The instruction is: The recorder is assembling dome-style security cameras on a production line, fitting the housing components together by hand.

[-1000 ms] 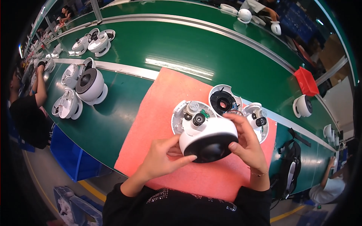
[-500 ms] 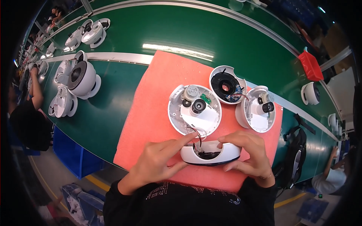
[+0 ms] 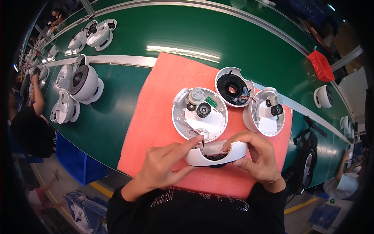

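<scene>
Above the near part of a pink foam mat (image 3: 148, 113), both my hands hold a round white cover (image 3: 196, 159) with a curved notch in its rim and dark parts inside. My left hand (image 3: 161, 165) grips its left side, index finger at the rim beside thin dark wires (image 3: 201, 145), thumb against the lower edge. My right hand (image 3: 259, 158) is closed on the right side, with fingers over the rim and thumb low on the outside. The wires run to an open white round housing (image 3: 212, 126) just beyond, which holds a motor, black rollers and a green circuit board.
On the mat's right, a second open housing (image 3: 267, 125) is wired to a black-lined cover (image 3: 224, 84). Several white units (image 3: 87, 84) stand on the green bench to the left. A black backpack (image 3: 306, 160) lies right, and a red bin (image 3: 321, 66) sits far right. Co-workers are at both sides.
The cover has risen slightly toward the housing and tilted, its right side higher. My right fingers have shifted further over its rim. My left hand keeps nearly the same hold.
</scene>
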Demonstrator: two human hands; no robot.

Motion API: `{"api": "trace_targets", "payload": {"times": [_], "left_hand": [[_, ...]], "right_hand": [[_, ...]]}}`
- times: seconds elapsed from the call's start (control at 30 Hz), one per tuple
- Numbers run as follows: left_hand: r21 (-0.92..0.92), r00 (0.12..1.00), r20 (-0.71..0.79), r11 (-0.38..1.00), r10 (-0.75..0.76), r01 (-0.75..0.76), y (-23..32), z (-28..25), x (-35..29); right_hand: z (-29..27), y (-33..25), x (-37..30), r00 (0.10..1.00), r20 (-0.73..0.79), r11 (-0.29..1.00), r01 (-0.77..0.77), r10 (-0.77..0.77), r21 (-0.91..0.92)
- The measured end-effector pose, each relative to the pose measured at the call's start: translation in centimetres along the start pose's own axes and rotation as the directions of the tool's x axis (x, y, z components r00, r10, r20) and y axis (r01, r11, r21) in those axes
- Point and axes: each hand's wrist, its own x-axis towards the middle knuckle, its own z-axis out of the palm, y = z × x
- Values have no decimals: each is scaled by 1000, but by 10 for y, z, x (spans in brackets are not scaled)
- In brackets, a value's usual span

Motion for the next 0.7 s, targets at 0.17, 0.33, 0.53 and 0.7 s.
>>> {"api": "trace_targets", "payload": {"times": [0.17, 0.33, 0.53, 0.7], "left_hand": [[-110, 999, 19, 993, -48, 49, 4, -2, 6], [-152, 997, 2, 986, -74, 74, 9, 3, 6], [-160, 997, -30, 985, -73, 67, 7, 10, 4], [-214, 994, -26, 972, -107, 99, 13, 11, 5]], "right_hand": [[0, 3, 5, 976, -22, 930, 199, -216, -308], [-2, 18, 11, 881, -12, 705, 371, -473, -604], [2, 19, 12, 859, -86, 673, 329, -505, -662], [2, 14, 7, 890, -128, 729, 268, -438, -630]]}}
